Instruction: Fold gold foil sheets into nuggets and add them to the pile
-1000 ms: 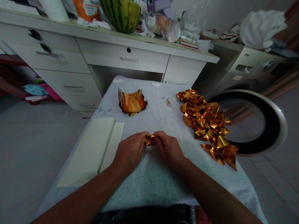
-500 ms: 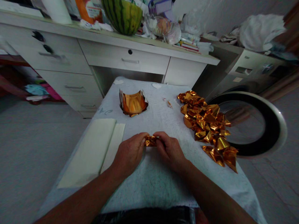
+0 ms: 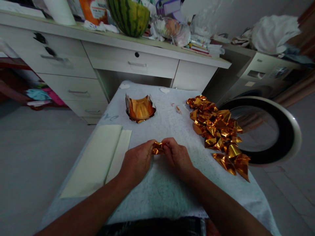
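A small piece of shiny gold-orange foil [image 3: 157, 149] is stretched between my two hands, low over the cloth-covered table [image 3: 157, 193]. My left hand [image 3: 138, 160] pinches its left end, and my right hand [image 3: 179, 159] grips the right end, so both ends are hidden by fingers. To the right lies a heap of folded gold foil pieces [image 3: 216, 126]. Beyond my hands sits a curved stack of flat gold foil sheets [image 3: 140, 108]. Left of my left hand is a stack of pale yellow paper [image 3: 95, 154], folded or layered.
A tiny orange-and-white scrap [image 3: 178, 108] lies between the foil stack and the heap. Behind the table stands a white desk with drawers [image 3: 133, 60], a cut watermelon [image 3: 130, 16] on top. At right, the open round door [image 3: 292, 131] of a washing machine [image 3: 261, 70] reaches beside the table.
Both hands keep hold of the foil in nearly the same place. The fingers of my right hand have shifted slightly at its right end.
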### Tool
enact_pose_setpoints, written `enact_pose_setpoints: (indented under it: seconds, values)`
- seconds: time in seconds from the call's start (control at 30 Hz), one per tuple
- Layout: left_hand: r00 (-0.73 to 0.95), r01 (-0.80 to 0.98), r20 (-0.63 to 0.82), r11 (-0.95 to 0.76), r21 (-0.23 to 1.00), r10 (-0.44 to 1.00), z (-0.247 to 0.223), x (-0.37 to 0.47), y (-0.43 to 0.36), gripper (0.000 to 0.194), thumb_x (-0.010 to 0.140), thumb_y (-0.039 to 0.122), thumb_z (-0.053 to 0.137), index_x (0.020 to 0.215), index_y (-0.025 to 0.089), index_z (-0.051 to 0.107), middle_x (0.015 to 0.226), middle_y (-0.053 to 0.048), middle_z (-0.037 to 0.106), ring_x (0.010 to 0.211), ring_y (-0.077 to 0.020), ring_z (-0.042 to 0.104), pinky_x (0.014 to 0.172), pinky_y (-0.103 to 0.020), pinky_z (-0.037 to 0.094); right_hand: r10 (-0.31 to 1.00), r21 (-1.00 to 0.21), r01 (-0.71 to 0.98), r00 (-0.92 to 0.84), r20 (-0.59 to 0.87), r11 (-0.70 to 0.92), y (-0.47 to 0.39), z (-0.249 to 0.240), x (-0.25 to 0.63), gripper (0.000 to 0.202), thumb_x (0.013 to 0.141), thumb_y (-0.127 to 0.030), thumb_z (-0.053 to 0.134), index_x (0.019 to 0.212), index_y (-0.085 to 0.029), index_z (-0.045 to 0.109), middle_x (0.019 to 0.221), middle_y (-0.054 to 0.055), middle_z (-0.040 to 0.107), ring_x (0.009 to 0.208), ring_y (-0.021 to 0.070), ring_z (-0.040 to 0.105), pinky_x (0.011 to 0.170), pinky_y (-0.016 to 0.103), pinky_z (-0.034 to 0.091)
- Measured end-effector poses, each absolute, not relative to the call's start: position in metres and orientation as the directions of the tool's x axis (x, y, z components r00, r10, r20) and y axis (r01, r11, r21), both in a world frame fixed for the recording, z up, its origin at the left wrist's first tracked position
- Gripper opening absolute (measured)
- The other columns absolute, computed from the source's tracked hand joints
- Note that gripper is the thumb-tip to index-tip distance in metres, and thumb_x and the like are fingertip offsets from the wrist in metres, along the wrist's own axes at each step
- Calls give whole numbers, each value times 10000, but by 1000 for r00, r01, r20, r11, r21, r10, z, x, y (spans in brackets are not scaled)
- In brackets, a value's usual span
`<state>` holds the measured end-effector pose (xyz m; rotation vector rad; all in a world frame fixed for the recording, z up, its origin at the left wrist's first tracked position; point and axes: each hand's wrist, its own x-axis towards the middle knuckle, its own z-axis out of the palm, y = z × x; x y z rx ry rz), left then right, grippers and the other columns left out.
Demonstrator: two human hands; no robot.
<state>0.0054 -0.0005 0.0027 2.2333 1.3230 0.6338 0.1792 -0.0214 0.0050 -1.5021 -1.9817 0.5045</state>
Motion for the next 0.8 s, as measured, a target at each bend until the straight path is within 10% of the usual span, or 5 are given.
enact_pose_setpoints:
  seconds: [0.8]
  values:
    - [412,693,185,-439,572,892,-1,8,1,305,964,240,319,1094,219,594,961,-31,732,845,-201,699,725,-310,523,958,-678,682,-137,250,275,-20,5,182,136,921,-242,433,1012,-205,528,629,-35,588,508,116,522,532,228,345]
